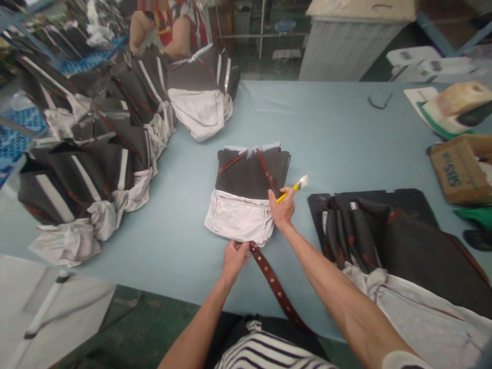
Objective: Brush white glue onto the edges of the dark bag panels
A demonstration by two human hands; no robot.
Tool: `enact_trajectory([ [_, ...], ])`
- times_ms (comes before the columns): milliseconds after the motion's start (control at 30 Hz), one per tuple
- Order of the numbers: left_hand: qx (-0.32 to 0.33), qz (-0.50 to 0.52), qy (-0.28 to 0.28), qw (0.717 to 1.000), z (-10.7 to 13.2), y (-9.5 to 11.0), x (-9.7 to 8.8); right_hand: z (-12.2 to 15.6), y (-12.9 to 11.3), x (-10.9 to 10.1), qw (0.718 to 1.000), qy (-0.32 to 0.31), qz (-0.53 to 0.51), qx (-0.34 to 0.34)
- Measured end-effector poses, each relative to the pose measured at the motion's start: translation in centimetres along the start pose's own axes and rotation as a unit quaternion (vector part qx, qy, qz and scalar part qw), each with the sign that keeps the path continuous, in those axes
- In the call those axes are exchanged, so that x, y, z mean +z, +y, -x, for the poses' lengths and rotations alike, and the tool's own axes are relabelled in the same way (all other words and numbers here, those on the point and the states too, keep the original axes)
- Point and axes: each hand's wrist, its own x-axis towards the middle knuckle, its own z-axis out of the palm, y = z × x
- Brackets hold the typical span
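In front of me on the table lies a dark grey bag piece point(249, 171) with a pale cloth lining point(238, 212) toward me and thin brown straps across its dark part. My right hand point(282, 207) is closed around a yellow-handled brush point(289, 191), bristles pointing away to the right, and rests at the bag's right edge. At the near edge of the lining, my left hand point(235, 260) is closed, its fingertips pinching the end of a brown strap with metal eyelets point(272, 281). That strap runs down toward the table's front edge.
Several similar bags point(103, 169) stand along the left, with another bag point(200, 97) behind. More dark pieces point(415, 241) lie on a black board at right. A cardboard box point(449, 171) and a tape dispenser-like object point(461, 105) sit far right. A person point(172, 31) is across the table.
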Motion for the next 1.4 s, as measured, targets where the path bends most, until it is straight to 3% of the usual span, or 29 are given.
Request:
enact_trajectory([
  [133,0.099,-0.056,-0.047,0.992,4.2,-0.2,0.6,-0.1,0.2,0.2,1.0,0.001,0.006,-0.007],
  [200,0.21,-0.087,-0.127,0.965,6.3,-0.2,1.3,-0.1,0.2,0.3,1.0,0.003,0.009,-0.012],
  [233,0.289,-0.123,-0.175,0.933,7.0,-0.1,1.7,0.0,0.2,0.4,1.0,0.006,0.01,-0.014],
  [300,0.439,-0.237,-0.231,0.835,7.6,0.0,2.9,0.0,0.3,0.4,1.0,0.011,0.014,-0.017],
  [367,0.515,-0.338,-0.225,0.755,7.3,0.1,3.8,0.0,0.4,0.4,0.999,0.015,0.021,-0.02],
  [400,0.52,-0.362,-0.212,0.744,7.0,0.1,4.1,-0.1,0.5,0.3,0.999,0.017,0.025,-0.02],
  [567,0.517,-0.362,-0.18,0.755,6.8,-1.5,3.2,-0.4,0.2,-1.6,0.998,0.036,0.046,-0.029],
  [667,0.508,-0.346,-0.156,0.774,7.5,-3.4,1.9,1.2,-0.4,-4.1,0.992,-0.008,0.04,-0.123],
  [733,0.496,-0.332,-0.147,0.789,7.7,-4.5,1.3,3.5,-0.7,-5.7,0.957,-0.11,0.025,-0.269],
  [800,0.478,-0.319,-0.14,0.806,7.8,-5.4,0.9,6.4,-0.6,-6.6,0.89,-0.225,0.011,-0.396],
  [867,0.461,-0.304,-0.135,0.823,7.7,-5.9,0.7,8.9,-0.3,-6.6,0.843,-0.297,0.009,-0.449],
  [967,0.444,-0.278,-0.132,0.841,7.5,-6.3,0.5,11.0,0.7,-5.4,0.835,-0.323,0.014,-0.446],
  [1133,0.393,-0.256,-0.116,0.875,7.3,-6.1,-0.1,10.5,1.8,-3.6,0.856,-0.328,0.007,-0.399],
  [1267,0.295,-0.263,-0.062,0.916,6.3,-5.4,-2.2,9.2,1.5,-4.1,0.884,-0.316,-0.012,-0.345],
  [1400,0.191,-0.274,-0.019,0.943,3.8,-3.8,-4.5,9.2,0.5,-4.9,0.905,-0.297,-0.038,-0.301],
])
